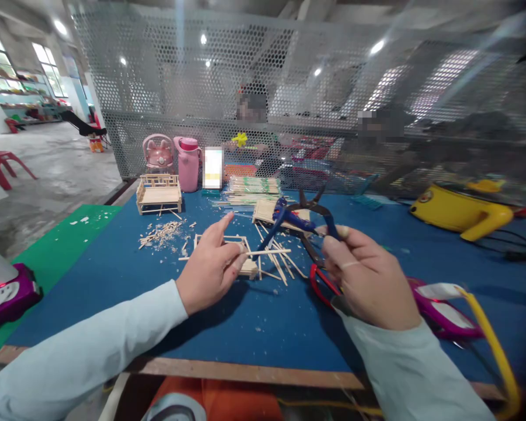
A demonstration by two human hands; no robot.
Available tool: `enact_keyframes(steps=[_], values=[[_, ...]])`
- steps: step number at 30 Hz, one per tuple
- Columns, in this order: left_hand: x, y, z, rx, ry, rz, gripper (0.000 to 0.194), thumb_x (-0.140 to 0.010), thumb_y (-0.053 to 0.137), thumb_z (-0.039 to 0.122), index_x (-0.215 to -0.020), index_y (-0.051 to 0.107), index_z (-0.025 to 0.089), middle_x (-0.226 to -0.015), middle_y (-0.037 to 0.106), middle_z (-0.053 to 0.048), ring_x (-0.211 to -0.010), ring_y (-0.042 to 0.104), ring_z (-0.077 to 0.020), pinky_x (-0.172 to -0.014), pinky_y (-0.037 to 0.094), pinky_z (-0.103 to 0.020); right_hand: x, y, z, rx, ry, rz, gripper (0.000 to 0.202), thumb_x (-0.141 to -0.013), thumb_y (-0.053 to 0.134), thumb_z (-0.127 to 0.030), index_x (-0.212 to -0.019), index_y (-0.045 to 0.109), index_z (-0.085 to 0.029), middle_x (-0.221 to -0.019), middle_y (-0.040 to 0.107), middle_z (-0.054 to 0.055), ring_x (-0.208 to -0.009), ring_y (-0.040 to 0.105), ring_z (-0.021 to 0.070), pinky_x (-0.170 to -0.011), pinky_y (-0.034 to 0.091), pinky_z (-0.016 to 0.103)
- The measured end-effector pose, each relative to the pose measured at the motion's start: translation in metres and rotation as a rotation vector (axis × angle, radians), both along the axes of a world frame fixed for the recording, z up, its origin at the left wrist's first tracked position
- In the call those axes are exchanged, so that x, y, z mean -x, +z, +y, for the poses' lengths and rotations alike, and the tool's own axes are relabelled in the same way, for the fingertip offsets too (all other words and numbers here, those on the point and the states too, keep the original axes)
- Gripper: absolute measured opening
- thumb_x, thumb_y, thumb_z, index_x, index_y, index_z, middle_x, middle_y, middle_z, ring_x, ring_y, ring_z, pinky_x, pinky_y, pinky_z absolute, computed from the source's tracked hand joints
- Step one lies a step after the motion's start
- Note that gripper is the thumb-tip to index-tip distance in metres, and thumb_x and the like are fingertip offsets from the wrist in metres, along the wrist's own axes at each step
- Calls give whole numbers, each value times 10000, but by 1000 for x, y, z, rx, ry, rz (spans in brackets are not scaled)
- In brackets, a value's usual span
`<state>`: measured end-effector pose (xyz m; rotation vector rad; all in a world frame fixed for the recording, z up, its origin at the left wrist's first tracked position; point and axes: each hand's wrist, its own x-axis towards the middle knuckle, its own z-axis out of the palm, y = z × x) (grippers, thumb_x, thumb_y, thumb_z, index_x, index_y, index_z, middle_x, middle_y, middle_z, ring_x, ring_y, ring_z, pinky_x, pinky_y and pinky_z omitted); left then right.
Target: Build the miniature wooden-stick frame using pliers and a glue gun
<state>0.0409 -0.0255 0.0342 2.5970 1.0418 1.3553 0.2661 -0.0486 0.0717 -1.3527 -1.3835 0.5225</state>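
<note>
Pinched in my left hand (213, 266) is a thin wooden stick (272, 252) that points to the right. Blue-handled pliers (309, 204) are in my right hand (368, 272), their jaws up and spread apart. Beneath and behind my left hand lies a small wooden frame (248, 268), partly hidden by the hand. Loose sticks (280, 266) are scattered between my hands. A red-handled tool (319, 283) rests on the blue table (245, 333) beside my right hand. Behind it is a blue tool (293, 219) on a flat wooden piece (263, 211).
A small wooden bench (159, 196), wood scraps (162, 234), a pink bottle (189, 166), a lit phone (213, 168) and bundled sticks (254, 186) stand farther back. A yellow case (460, 210) and purple power strip (447, 313) are right. Beyond the mesh panel (166, 76) sits a person.
</note>
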Motion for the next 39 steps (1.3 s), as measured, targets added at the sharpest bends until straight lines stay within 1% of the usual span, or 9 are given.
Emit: enact_keyframes(steps=[4,8,15,19,24,29,32,35,39], values=[[1,4,2,197,-150,-14,243,-918,398,211,-780,594,168,-945,669,-105,-1190,521,-214,-930,449,-334,28,2,3,117,215,448,228,-718,649,-361,-843,508,-232,-476,365,-99,-368,249,50,-339,192,166],[3,12,0,172,-113,-41,229,-904,429,213,-763,601,161,-816,607,-66,-908,587,-196,-768,463,-294,44,0,5,151,345,719,230,-646,682,-252,-797,510,-230,-487,371,-104,-373,224,31,-337,171,136],[4,19,0,259,-21,-165,235,-915,422,222,-765,591,158,-674,458,5,-661,473,-132,-625,373,-247,51,-15,16,243,555,923,389,-496,625,-102,-868,603,-212,-881,604,11,-651,515,77,-399,339,133],[-1,13,-6,309,-113,-131,254,-910,412,216,-723,575,166,-670,477,-2,-675,464,-139,-634,374,-253,52,-21,17,310,769,897,618,-483,551,-99,-1082,582,-248,-1212,574,41,-1017,559,157,-752,506,255],[-11,9,-25,400,-275,-92,259,-896,431,226,-698,586,163,-748,535,-38,-738,501,-150,-688,410,-261,55,-13,6,300,959,706,730,-467,506,-139,-1187,500,-260,-1204,599,46,-1146,530,222,-970,416,430],[-9,11,-21,481,-149,-340,293,-909,408,292,-691,562,171,-699,553,-13,-674,508,-131,-632,406,-236,30,3,10,52,583,461,620,-538,514,-161,-1147,508,-280,-1003,622,25,-1000,604,224,-919,457,452],[-5,11,-11,557,-33,-435,292,-904,410,337,-713,556,173,-583,471,36,-562,433,-105,-548,351,-220,11,4,14,90,355,-28,582,-564,548,-168,-1142,548,-237,-1075,632,66,-1032,591,265,-965,413,480],[-4,10,-5,633,1,-484,300,-901,400,367,-710,529,176,-529,423,60,-499,376,-91,-509,312,-218,4,-2,11,116,290,-484,578,-599,506,-171,-1172,581,-164,-1221,598,117,-1158,527,297,-1026,355,473],[-4,7,-4,684,-12,-484,318,-890,418,378,-649,479,178,-520,463,58,-481,380,-86,-503,306,-218,13,-10,4,127,327,-705,637,-634,450,-165,-1264,534,-117,-1286,565,124,-1201,511,259,-1021,386,409]])
